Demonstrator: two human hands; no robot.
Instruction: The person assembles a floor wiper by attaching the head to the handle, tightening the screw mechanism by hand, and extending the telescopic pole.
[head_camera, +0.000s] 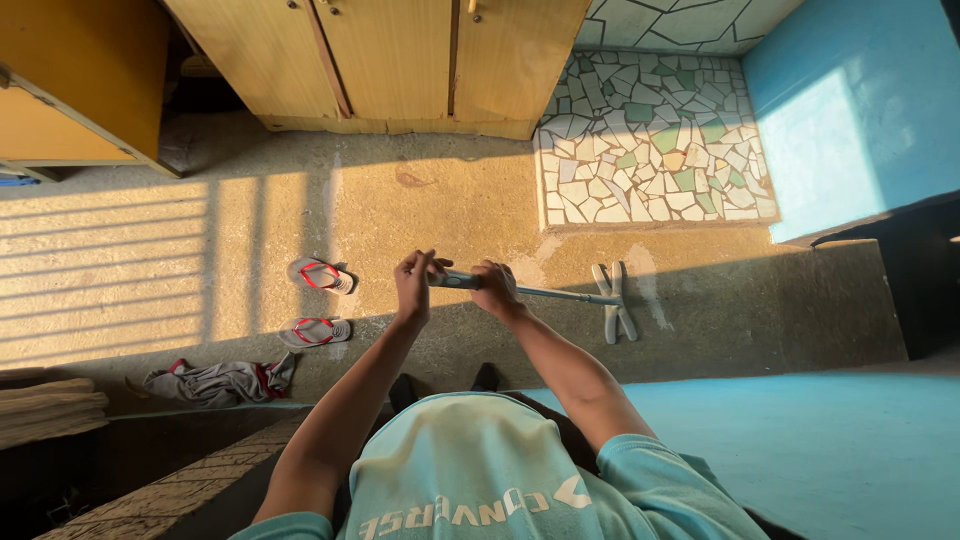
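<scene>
Both hands on a mop handle (540, 293)

Left hand (415, 283) and right hand (495, 288) wrap it, fingers seemingly closed (head (615, 300) on the floor (440, 215)).

no packages, labels, signs, screens

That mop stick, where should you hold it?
Probably up at the mop pole's grey grip end, from above, one hand behind the other. Left hand and right hand wrap it there; the folding head sits on the floor.
</scene>
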